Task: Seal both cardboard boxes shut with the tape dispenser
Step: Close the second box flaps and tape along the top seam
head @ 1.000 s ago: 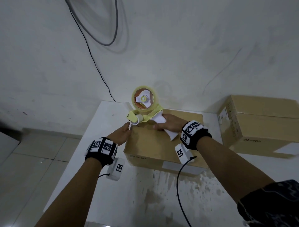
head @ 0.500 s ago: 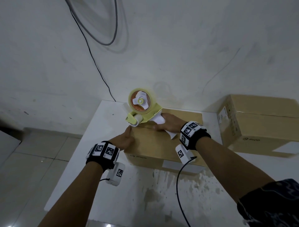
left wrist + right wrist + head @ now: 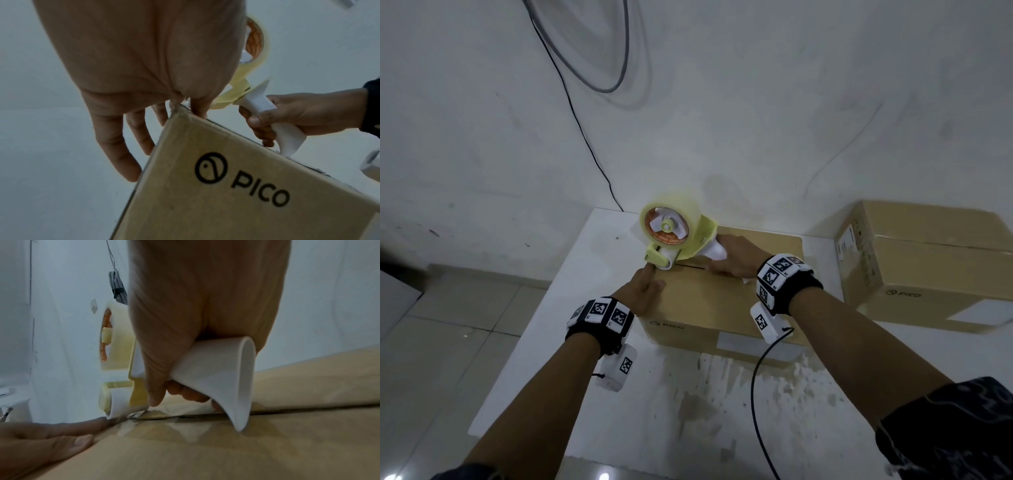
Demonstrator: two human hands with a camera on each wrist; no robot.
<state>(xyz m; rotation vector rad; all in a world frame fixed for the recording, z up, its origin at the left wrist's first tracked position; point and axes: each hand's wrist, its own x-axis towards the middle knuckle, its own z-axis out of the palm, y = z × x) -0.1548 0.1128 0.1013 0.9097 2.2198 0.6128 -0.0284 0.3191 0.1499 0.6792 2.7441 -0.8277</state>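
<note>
My right hand (image 3: 736, 257) grips the white handle of a yellow tape dispenser (image 3: 671, 236). Its roller sits at the far left top edge of the near cardboard box (image 3: 722, 301), over the flap seam. In the right wrist view the right hand (image 3: 205, 305) wraps the dispenser (image 3: 226, 378) just above the box (image 3: 226, 451). My left hand (image 3: 643, 287) rests on the box's left corner. In the left wrist view the left hand (image 3: 133, 65) lays straight fingers down the box (image 3: 226, 194) side, thumb on top. A second box (image 3: 928, 267) stands to the right.
Both boxes stand on a white table (image 3: 585, 342) pushed against a white wall. A black cable (image 3: 585, 137) runs down the wall behind the table's back left corner. Tiled floor lies beyond the table's left edge. A wrist cable (image 3: 756, 394) hangs over the stained table front.
The left hand dropped from the dispenser's roller onto the box's left corner. The dispenser tilted down so its roller meets the box's top left edge.
</note>
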